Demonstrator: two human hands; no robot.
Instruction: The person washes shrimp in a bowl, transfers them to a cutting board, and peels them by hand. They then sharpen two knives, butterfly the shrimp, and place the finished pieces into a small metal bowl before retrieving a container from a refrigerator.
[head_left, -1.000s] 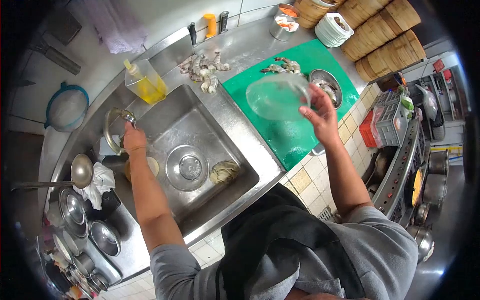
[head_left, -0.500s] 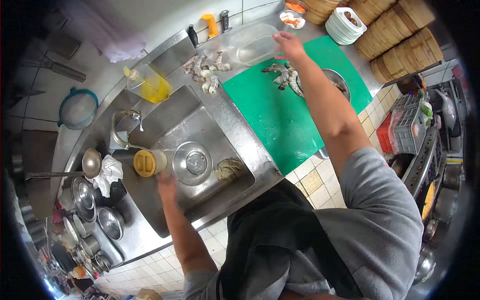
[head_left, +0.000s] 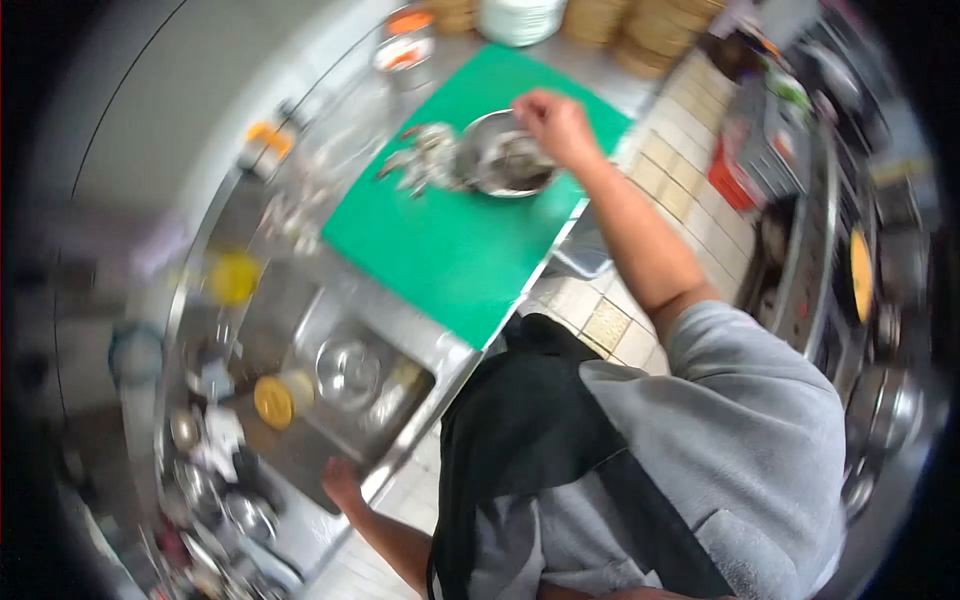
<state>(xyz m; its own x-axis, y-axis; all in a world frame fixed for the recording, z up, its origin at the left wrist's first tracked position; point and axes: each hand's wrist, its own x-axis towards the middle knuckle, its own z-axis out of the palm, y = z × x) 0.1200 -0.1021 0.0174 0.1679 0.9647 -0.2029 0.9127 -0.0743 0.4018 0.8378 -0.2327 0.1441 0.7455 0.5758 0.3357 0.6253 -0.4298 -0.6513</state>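
Note:
My right hand (head_left: 555, 125) is closed over the right rim of a metal bowl (head_left: 490, 150) with dark, wet pieces in it; what its fingers hold, if anything, cannot be made out. The bowl stands on a green cutting board (head_left: 440, 245), with grey shrimp (head_left: 430, 158) beside it on the left. Over the near edge of the steel sink (head_left: 300, 462), my left hand (head_left: 343, 482) is blurred and its fingers are unclear. A container with a yellow lid (head_left: 274, 402) and a clear round bowl (head_left: 348, 374) are in the sink.
More shrimp (head_left: 292, 222) lie left of the board. White plates (head_left: 520, 18) and bamboo steamers (head_left: 645, 45) stand behind it. Metal bowls (head_left: 250, 516) crowd the lower left. A red and grey crate (head_left: 765, 150) is across the floor on the right.
The view has turned and blurred. My right hand has gone from above the clear container to the metal bowl, its fingers now closed. My left hand has moved away from the yellow-lidded container.

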